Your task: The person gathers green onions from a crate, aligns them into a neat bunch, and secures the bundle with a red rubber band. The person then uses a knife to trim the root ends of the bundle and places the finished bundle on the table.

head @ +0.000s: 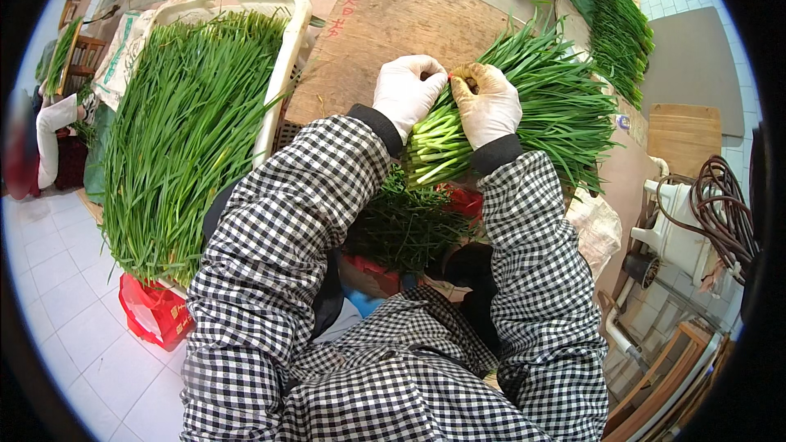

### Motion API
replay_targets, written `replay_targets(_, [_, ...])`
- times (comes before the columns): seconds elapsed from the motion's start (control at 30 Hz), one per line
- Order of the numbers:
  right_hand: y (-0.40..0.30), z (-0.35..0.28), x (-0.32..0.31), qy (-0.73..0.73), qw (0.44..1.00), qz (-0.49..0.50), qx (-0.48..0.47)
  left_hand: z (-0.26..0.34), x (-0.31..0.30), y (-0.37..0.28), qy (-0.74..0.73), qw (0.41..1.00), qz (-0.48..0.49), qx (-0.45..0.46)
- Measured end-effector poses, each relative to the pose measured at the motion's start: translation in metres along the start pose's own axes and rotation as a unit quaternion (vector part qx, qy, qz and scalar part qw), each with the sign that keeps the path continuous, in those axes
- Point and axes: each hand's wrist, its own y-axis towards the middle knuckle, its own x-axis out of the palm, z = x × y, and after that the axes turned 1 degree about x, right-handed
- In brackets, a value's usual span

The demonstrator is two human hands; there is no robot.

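A thick bunch of green garlic chives (546, 98) lies across the right part of a wooden board (393, 18), pale stem ends towards me. Both my hands wear white gloves and meet above the stems. My left hand (410, 92) has thumb and forefinger pinched together. My right hand (488, 101), its glove stained yellow at the fingers, pinches close beside it. A small red bit, perhaps a tie, shows between the fingertips; how it runs around the bunch is hidden. On the left, a white plastic crate (301, 31) is heaped with more chives (190, 135).
Below the board are dark green trimmings (411, 227) and red plastic. A red bag (153, 313) stands under the crate. More chives (617, 37) lie at upper right, near a coiled brown hose (721, 202). Another person's leg (49, 141) shows at far left.
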Motion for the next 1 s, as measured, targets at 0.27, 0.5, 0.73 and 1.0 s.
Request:
replay_targets(0.27, [0.000, -0.001, -0.002, -0.015, 1.000, 0.010, -0.020, 0.002, 0.001, 0.000, 0.017, 1.000, 0.004, 0.024])
replay_targets(0.5, [-0.005, -0.004, 0.004, -0.068, 0.996, 0.050, -0.039, 0.026, -0.001, -0.009, 0.208, 0.973, 0.038, 0.093])
replay_targets(0.73, [-0.005, -0.005, 0.001, -0.066, 0.994, 0.066, -0.058, 0.012, -0.004, 0.005, 0.027, 0.999, -0.023, 0.025])
replay_targets(1.0, [-0.006, -0.007, 0.002, -0.074, 0.991, 0.079, -0.076, 0.009, -0.004, 0.012, -0.039, 0.996, -0.066, -0.038])
